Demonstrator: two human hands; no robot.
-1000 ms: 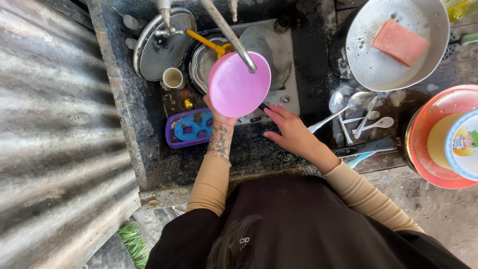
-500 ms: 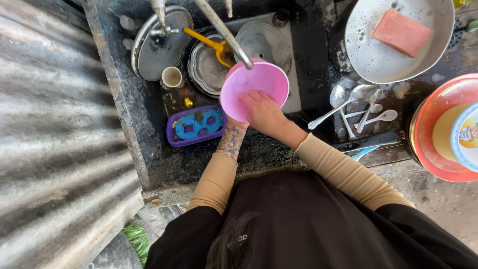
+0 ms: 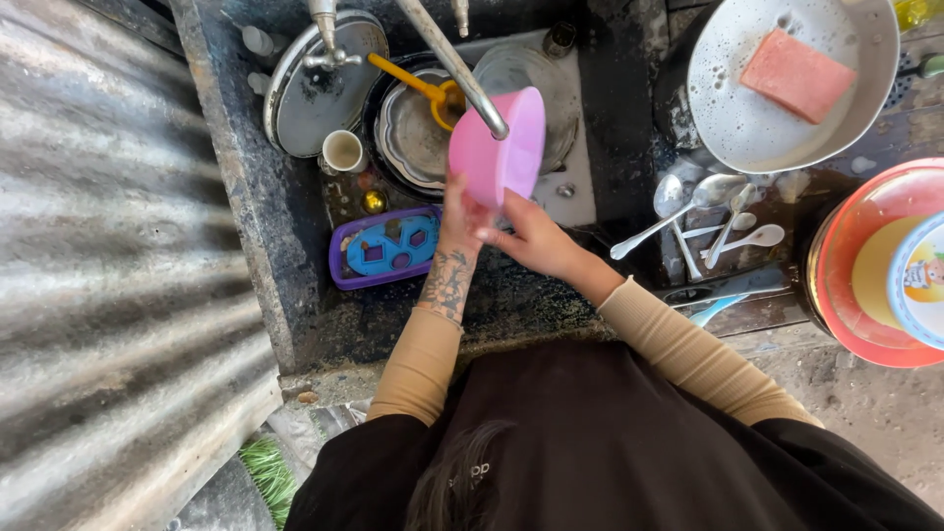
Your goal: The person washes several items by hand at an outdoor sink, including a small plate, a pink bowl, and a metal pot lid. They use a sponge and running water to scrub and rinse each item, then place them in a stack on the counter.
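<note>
A pink bowl [image 3: 500, 147] is being gripped by the left hand [image 3: 460, 218] and tilted under the tap spout [image 3: 454, 67], apparently for rinsing. The right hand [image 3: 529, 236] is being pressed against its base, fingers curled. A purple tray [image 3: 385, 248] is lying just left.

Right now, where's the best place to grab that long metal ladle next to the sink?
Take the ladle by its slim handle, low end near the sink edge, coming from the lower left. Its bowl lies up right among other spoons, while the handle end sticks out free.
</note>
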